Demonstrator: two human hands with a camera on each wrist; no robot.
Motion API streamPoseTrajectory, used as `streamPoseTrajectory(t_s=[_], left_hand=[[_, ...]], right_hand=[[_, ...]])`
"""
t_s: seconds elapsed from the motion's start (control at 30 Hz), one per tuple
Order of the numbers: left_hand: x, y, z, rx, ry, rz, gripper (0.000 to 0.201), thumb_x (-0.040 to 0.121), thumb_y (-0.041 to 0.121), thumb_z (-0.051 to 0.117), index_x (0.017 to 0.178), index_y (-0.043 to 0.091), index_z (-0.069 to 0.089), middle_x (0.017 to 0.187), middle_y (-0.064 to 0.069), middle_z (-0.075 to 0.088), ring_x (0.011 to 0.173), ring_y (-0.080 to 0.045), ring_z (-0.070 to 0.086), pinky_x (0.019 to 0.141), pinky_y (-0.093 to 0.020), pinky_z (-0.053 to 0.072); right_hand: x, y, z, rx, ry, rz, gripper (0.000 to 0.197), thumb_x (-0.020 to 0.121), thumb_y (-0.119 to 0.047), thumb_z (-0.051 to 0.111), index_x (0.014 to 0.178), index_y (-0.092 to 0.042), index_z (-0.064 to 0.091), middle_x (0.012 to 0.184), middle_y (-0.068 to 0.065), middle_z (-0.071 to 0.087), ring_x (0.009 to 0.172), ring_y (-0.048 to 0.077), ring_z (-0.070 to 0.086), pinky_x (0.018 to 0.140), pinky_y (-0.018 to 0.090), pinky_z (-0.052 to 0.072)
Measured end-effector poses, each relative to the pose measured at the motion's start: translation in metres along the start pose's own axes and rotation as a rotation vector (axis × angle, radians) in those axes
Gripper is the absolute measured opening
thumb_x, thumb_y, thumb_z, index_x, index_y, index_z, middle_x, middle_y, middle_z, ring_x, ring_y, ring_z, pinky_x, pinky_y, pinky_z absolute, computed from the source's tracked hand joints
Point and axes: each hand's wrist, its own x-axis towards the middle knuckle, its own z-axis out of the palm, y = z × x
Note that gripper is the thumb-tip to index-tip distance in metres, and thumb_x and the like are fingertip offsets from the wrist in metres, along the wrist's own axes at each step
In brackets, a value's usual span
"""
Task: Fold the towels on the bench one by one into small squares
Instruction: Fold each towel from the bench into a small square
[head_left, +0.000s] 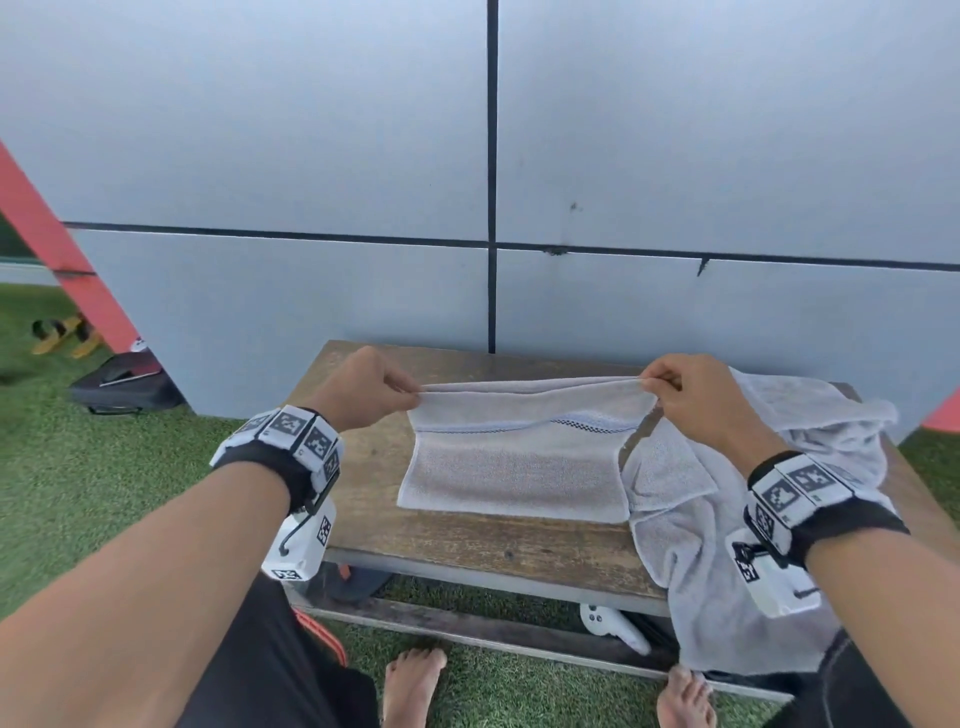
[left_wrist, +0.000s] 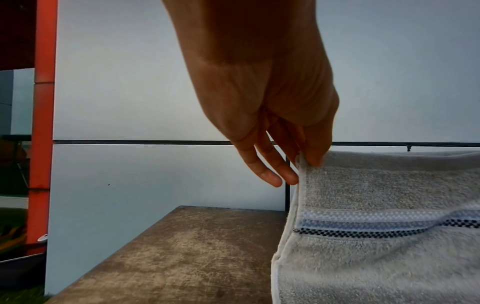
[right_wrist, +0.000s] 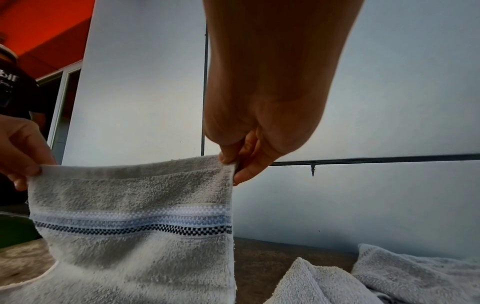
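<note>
A pale grey towel (head_left: 514, 467) with a blue and black checked stripe lies on the wooden bench (head_left: 363, 467), its far edge lifted. My left hand (head_left: 410, 395) pinches the lifted edge's left corner, and my right hand (head_left: 649, 387) pinches the right corner. In the left wrist view the thumb and forefinger of the left hand (left_wrist: 309, 160) nip the towel (left_wrist: 376, 246) while the other fingers hang loose. In the right wrist view my right hand (right_wrist: 231, 164) pinches the towel (right_wrist: 135, 246) at its top right corner; the left hand (right_wrist: 23, 160) holds the other corner.
A heap of unfolded white towels (head_left: 737, 519) covers the bench's right end and hangs over its front edge. A grey panelled wall (head_left: 467, 156) stands right behind the bench. Artificial grass (head_left: 78, 493), a dark bag (head_left: 124, 384) and my bare feet (head_left: 410, 686) are below.
</note>
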Motion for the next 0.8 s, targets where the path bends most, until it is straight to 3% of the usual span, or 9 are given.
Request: streamPoseTrajectory(t_s=[0.07, 0.23, 0.37, 0.43, 0.57, 0.63, 0.8], left_hand=[[-0.003, 0.003, -0.002, -0.01, 0.013, 0.01, 0.016, 0.08, 0.014, 0.079, 0.078, 0.029, 0.081, 0.071, 0.001, 0.076, 0.063, -0.013, 0.062, 0.066, -0.035, 0.055], [-0.011, 0.01, -0.009, -0.04, 0.016, 0.0, 0.013, 0.084, 0.015, 0.076, 0.08, 0.027, 0.08, 0.059, 0.025, 0.067, 0.056, 0.01, 0.059, 0.057, -0.007, 0.041], [-0.013, 0.014, -0.013, -0.018, 0.015, -0.001, 0.011, 0.088, 0.017, 0.073, 0.087, 0.024, 0.081, 0.056, 0.031, 0.064, 0.055, 0.013, 0.058, 0.062, -0.014, 0.042], [-0.014, 0.016, -0.015, -0.012, 0.026, -0.002, 0.013, 0.087, 0.015, 0.072, 0.085, 0.025, 0.08, 0.058, 0.026, 0.066, 0.057, 0.008, 0.06, 0.063, -0.016, 0.044], [-0.013, 0.016, -0.018, -0.025, 0.056, -0.019, 0.013, 0.083, 0.013, 0.074, 0.08, 0.025, 0.08, 0.067, 0.01, 0.072, 0.055, -0.004, 0.057, 0.06, -0.02, 0.046], [-0.011, 0.016, -0.02, -0.033, 0.08, -0.019, 0.012, 0.082, 0.014, 0.074, 0.079, 0.025, 0.08, 0.067, 0.005, 0.073, 0.05, -0.003, 0.053, 0.059, -0.02, 0.044], [-0.006, 0.03, -0.035, -0.116, 0.134, 0.033, 0.01, 0.085, 0.003, 0.07, 0.083, 0.012, 0.073, 0.075, -0.008, 0.073, 0.038, 0.002, 0.046, 0.043, -0.01, 0.038]], right_hand=[[-0.003, -0.001, -0.001, -0.013, 0.002, -0.004, 0.01, 0.093, -0.01, 0.065, 0.086, -0.014, 0.072, 0.08, 0.003, 0.071, 0.072, 0.016, 0.063, 0.07, 0.027, 0.045], [-0.006, -0.004, -0.004, -0.026, 0.005, -0.003, 0.013, 0.094, -0.011, 0.063, 0.084, -0.018, 0.069, 0.079, 0.002, 0.071, 0.073, 0.019, 0.065, 0.069, 0.028, 0.046], [-0.005, -0.007, -0.004, -0.068, 0.021, 0.01, 0.013, 0.096, -0.013, 0.06, 0.087, -0.019, 0.067, 0.079, -0.002, 0.068, 0.072, 0.015, 0.061, 0.062, 0.021, 0.039], [-0.005, -0.009, -0.004, -0.073, 0.028, 0.016, 0.012, 0.097, -0.013, 0.059, 0.089, -0.017, 0.067, 0.079, -0.001, 0.067, 0.07, 0.013, 0.059, 0.061, 0.018, 0.038], [-0.003, -0.014, -0.005, -0.06, 0.044, 0.026, 0.01, 0.097, -0.013, 0.059, 0.093, -0.012, 0.069, 0.083, 0.003, 0.069, 0.074, 0.018, 0.062, 0.067, 0.026, 0.044], [-0.002, -0.016, -0.007, -0.065, 0.047, 0.023, 0.01, 0.096, -0.012, 0.06, 0.092, -0.014, 0.069, 0.085, 0.003, 0.069, 0.076, 0.02, 0.063, 0.07, 0.028, 0.046], [0.009, -0.027, -0.02, -0.035, 0.069, -0.014, 0.009, 0.093, -0.006, 0.063, 0.093, -0.012, 0.07, 0.087, 0.004, 0.07, 0.081, 0.022, 0.064, 0.08, 0.029, 0.049]])
